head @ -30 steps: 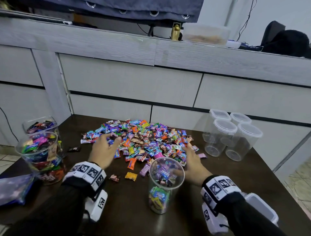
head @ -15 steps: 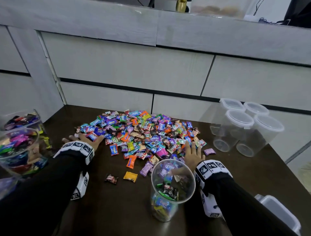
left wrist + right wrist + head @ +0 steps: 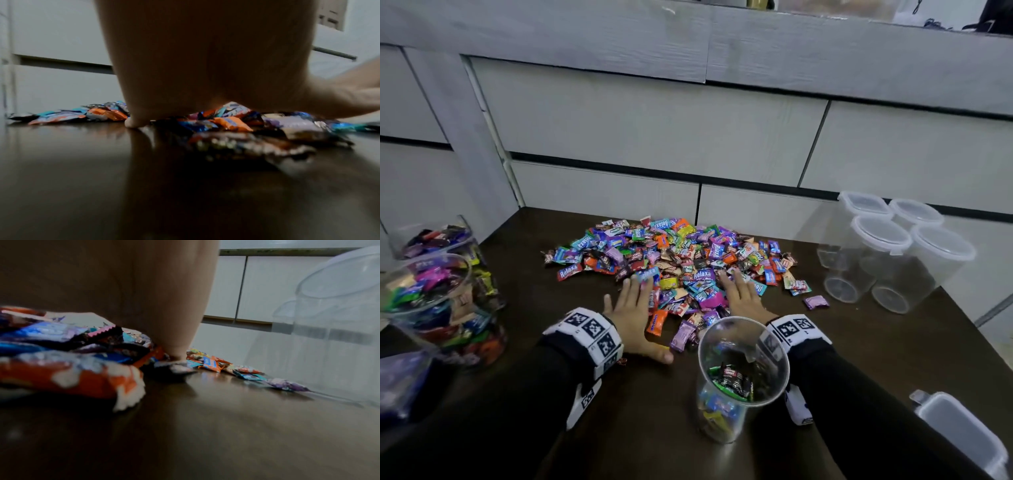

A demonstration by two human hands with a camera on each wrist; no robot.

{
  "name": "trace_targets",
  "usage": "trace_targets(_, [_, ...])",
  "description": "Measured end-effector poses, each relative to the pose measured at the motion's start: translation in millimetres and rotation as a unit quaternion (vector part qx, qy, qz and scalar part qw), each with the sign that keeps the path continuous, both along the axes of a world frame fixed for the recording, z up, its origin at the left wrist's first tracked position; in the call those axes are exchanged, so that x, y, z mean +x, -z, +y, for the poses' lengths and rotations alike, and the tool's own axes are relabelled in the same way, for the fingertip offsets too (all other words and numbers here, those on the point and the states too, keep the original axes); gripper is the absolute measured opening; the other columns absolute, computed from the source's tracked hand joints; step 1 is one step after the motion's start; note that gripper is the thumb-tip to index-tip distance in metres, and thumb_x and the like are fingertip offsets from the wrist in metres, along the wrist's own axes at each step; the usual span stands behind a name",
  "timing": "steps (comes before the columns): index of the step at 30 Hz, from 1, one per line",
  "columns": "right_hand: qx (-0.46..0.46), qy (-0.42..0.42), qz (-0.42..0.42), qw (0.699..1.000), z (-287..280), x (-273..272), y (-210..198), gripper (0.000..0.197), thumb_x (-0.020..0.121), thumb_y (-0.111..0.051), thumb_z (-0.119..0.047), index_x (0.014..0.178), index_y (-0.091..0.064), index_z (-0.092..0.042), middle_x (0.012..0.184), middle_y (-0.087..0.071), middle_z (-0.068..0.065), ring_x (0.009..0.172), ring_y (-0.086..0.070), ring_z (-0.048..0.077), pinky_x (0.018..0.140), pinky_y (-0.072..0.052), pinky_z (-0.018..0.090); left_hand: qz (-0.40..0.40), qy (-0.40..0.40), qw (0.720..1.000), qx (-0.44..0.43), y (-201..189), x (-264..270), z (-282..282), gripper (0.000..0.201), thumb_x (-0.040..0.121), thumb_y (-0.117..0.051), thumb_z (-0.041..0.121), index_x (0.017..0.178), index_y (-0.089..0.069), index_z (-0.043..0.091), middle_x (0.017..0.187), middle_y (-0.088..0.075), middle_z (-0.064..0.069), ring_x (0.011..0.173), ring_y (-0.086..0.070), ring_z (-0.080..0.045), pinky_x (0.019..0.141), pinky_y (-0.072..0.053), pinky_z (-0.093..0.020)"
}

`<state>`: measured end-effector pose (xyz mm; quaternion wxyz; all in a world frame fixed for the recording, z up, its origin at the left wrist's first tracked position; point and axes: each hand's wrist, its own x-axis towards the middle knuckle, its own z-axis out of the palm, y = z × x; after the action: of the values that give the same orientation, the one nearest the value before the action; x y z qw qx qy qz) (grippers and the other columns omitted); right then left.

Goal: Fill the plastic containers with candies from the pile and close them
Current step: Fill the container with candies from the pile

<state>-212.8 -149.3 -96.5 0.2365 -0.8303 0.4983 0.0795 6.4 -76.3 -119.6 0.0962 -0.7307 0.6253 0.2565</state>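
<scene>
While hands (image 3: 685,301) flank it, candy pile (image 3: 681,253) sprawls multicolored.

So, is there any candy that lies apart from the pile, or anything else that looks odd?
Yes, one purple candy lies alone on the table, right of the pile, near the closed empty containers. Nothing looks spilled or damaged.

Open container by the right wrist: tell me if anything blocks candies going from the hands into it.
Nothing visible does. The open container stands lidless, just in front of the candy pile. The left hand and right hand flank candies at the pile's near edge, right beside its open mouth.
</scene>
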Motion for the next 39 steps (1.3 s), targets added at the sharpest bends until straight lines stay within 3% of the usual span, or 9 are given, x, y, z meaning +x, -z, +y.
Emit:
trace_targets(5, [-0.029, -0.038, 0.037, 0.998, -5.0, 6.4, 14.9, 0.116, 0.070, -0.070, -0.062, 0.149, 0.010, -0.037, 0.158, 0.017, 0.008, 0.144, 0.009, 0.043, 0.113, -0.008, 0.060, -0.010, 0.013, 1.000, -0.026, -4.4, -12.5, 0.5, 0.120, 0.079, -0.053, 0.075, 0.149, 0.028, 0.021, 0.156, 0.036, -0.006, 0.146, 0.028, -0.024, 0.115, 0.004, -0.064])
trace_targets(9, [-0.042, -0.031, 0.032, 0.998, -11.1, 7.8, 15.5, 0.102, 0.074, -0.069, -0.060, 0.150, -0.004, -0.039, 0.158, 0.004, 0.009, 0.142, -0.005, 0.043, 0.112, -0.018, 0.058, -0.041, 0.076, 0.992, -0.093, -5.4, -25.1, -4.3, 0.090, 0.096, -0.038, 0.062, 0.155, 0.012, 0.017, 0.162, 0.019, -0.011, 0.150, 0.015, -0.028, 0.122, 0.000, -0.050])
trace_targets(12, [-0.053, -0.040, 0.040, 0.997, -14.5, 5.8, 8.1, 0.089, 0.080, -0.066, -0.055, 0.149, -0.014, -0.033, 0.155, -0.008, 0.013, 0.140, -0.015, 0.043, 0.110, -0.023, 0.055, -0.073, 0.089, 0.981, -0.159, -2.0, -37.4, -9.4, 0.074, 0.099, -0.037, 0.055, 0.155, -0.005, 0.018, 0.162, -0.003, -0.010, 0.149, -0.006, -0.028, 0.118, -0.018, -0.048])
trace_targets(16, [-0.067, -0.039, 0.022, 0.997, -15.7, 4.5, 1.9, 0.067, 0.090, -0.059, -0.044, 0.145, -0.026, -0.025, 0.145, -0.023, 0.017, 0.133, -0.025, 0.040, 0.108, -0.030, 0.051, -0.115, 0.106, 0.970, -0.187, -5.8, -38.2, -21.6, 0.063, 0.099, -0.045, 0.049, 0.151, -0.020, 0.023, 0.148, -0.027, -0.013, 0.135, -0.028, -0.031, 0.105, -0.039, -0.042])
trace_targets(24, [-0.040, -0.035, -0.061, 0.997, -14.2, -0.6, -2.9, 0.042, 0.094, -0.055, -0.012, 0.133, -0.039, -0.009, 0.127, -0.042, 0.020, 0.114, -0.052, 0.036, 0.099, -0.042, 0.037, -0.018, 0.086, 0.982, -0.169, -14.9, -31.6, -30.2, 0.047, 0.100, -0.050, 0.035, 0.141, -0.033, 0.019, 0.135, -0.037, -0.016, 0.117, -0.051, -0.036, 0.091, -0.050, -0.046])
trace_targets(28, [-0.037, -0.004, -0.078, 0.996, -15.6, -6.1, -2.8, 0.048, 0.090, -0.054, -0.002, 0.135, -0.037, -0.009, 0.132, -0.041, 0.020, 0.118, -0.050, 0.034, 0.099, -0.038, 0.031, 0.027, 0.086, 0.977, -0.191, -22.9, -27.5, -24.5, 0.044, 0.101, -0.045, 0.043, 0.139, -0.035, 0.022, 0.133, -0.043, -0.010, 0.110, -0.056, -0.030, 0.084, -0.051, -0.041])
trace_targets(31, [-0.037, 0.023, -0.088, 0.995, -15.6, -10.8, -3.8, 0.045, 0.089, -0.051, 0.001, 0.131, -0.037, -0.008, 0.128, -0.042, 0.019, 0.115, -0.049, 0.034, 0.092, -0.038, 0.030, 0.070, 0.065, 0.969, -0.226, -27.8, -26.1, -17.0, 0.045, 0.101, -0.041, 0.047, 0.139, -0.037, 0.021, 0.129, -0.049, -0.008, 0.110, -0.056, -0.026, 0.088, -0.049, -0.040])
trace_targets(34, [-0.049, 0.050, -0.109, 0.992, -15.7, -17.3, -8.7, 0.033, 0.087, -0.047, 0.005, 0.114, -0.036, -0.012, 0.124, -0.041, 0.017, 0.112, -0.048, 0.031, 0.081, -0.033, 0.025, 0.086, 0.032, 0.964, -0.249, -31.4, -28.3, -12.8, 0.045, 0.101, -0.040, 0.046, 0.136, -0.040, 0.018, 0.122, -0.053, -0.007, 0.106, -0.055, -0.024, 0.088, -0.049, -0.039])
trace_targets(39, [-0.079, 0.074, -0.142, 0.984, -13.6, -26.3, -20.1, 0.042, 0.087, -0.042, 0.007, 0.127, -0.036, -0.003, 0.129, -0.037, 0.019, 0.118, -0.043, 0.032, 0.096, -0.036, 0.031, 0.106, 0.023, 0.959, -0.261, -36.3, -31.8, -10.5, 0.027, 0.102, -0.041, 0.038, 0.120, -0.045, 0.018, 0.109, -0.054, -0.006, 0.094, -0.055, -0.024, 0.085, -0.049, -0.042])
